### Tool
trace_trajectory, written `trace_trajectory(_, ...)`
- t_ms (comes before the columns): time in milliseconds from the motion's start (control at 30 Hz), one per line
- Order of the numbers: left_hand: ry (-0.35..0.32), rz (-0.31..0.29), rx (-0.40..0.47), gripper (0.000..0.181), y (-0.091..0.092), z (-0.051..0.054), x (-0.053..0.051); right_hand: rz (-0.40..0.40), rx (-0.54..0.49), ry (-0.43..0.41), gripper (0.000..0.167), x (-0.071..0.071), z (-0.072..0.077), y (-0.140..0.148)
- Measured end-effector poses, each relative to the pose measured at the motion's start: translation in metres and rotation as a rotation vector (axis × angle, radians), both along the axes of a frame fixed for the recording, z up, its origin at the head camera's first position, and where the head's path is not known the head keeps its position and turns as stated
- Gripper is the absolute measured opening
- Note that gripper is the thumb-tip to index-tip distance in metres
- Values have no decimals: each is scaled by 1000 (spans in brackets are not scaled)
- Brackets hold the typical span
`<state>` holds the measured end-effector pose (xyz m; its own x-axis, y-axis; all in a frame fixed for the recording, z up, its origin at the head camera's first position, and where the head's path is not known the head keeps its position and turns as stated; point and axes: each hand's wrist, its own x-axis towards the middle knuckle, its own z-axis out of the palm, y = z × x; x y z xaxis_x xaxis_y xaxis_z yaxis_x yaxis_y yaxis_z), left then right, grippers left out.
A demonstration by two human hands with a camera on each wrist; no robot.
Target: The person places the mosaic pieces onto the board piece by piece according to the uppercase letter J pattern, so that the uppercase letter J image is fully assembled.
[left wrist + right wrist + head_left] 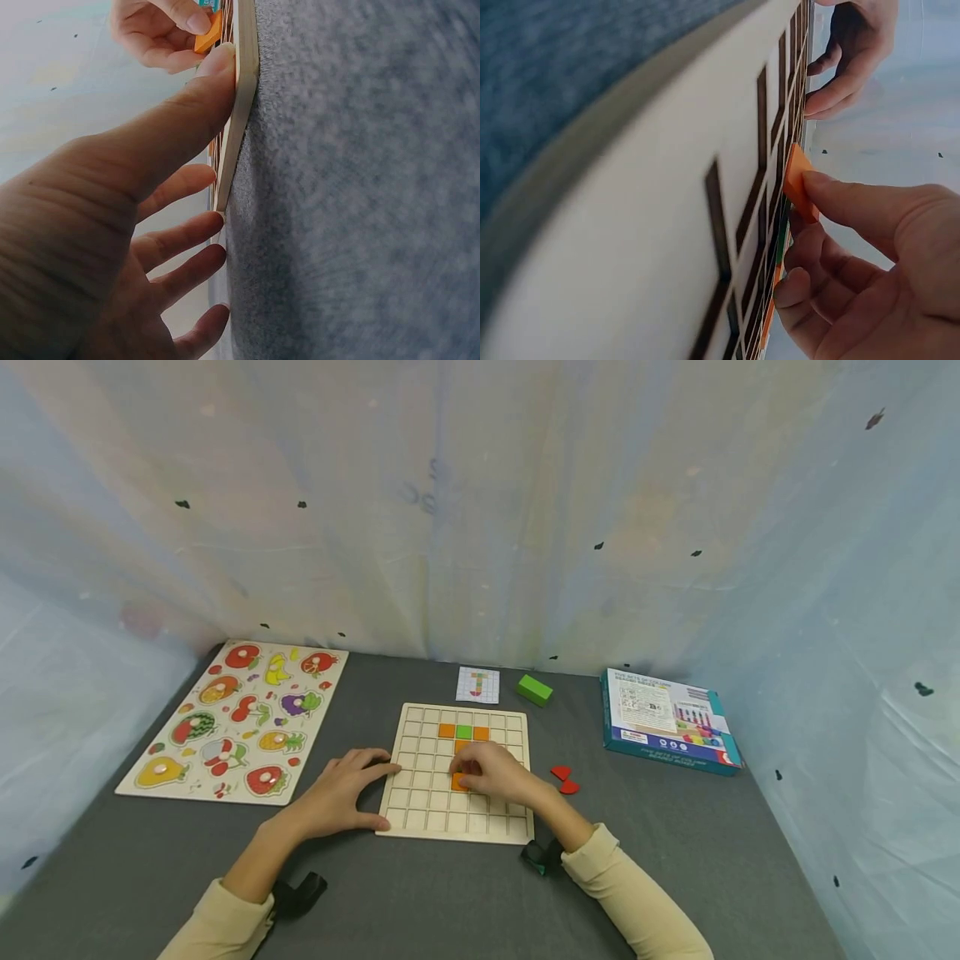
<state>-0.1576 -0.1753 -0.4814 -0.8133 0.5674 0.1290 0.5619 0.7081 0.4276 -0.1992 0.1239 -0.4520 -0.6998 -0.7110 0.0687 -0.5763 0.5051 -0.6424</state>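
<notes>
A wooden grid board lies on the dark table. In its upper part sit orange tiles around a green tile, with another orange one below, partly behind the right hand. That hand pinches an orange tile between thumb and fingers, tilted against the board's surface. The left hand has its fingers spread along the board's left edge, thumb at the lower left corner; in the left wrist view, the thumb touches the board's edge.
Behind the board are a pattern card and a green block. Red pieces lie right of the board. A fruit puzzle board stands at the left, a boxed game at the right. Curtains hang behind.
</notes>
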Motion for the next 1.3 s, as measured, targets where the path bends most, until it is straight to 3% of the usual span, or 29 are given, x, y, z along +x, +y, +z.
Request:
trace_trajectory(133,-4,3,-1,83,0,-1,0,12,5,44,14,1,0,1)
trace_trajectory(1300,9,-8,18,81,1,0,1,-31,36,79,11,4,2,0)
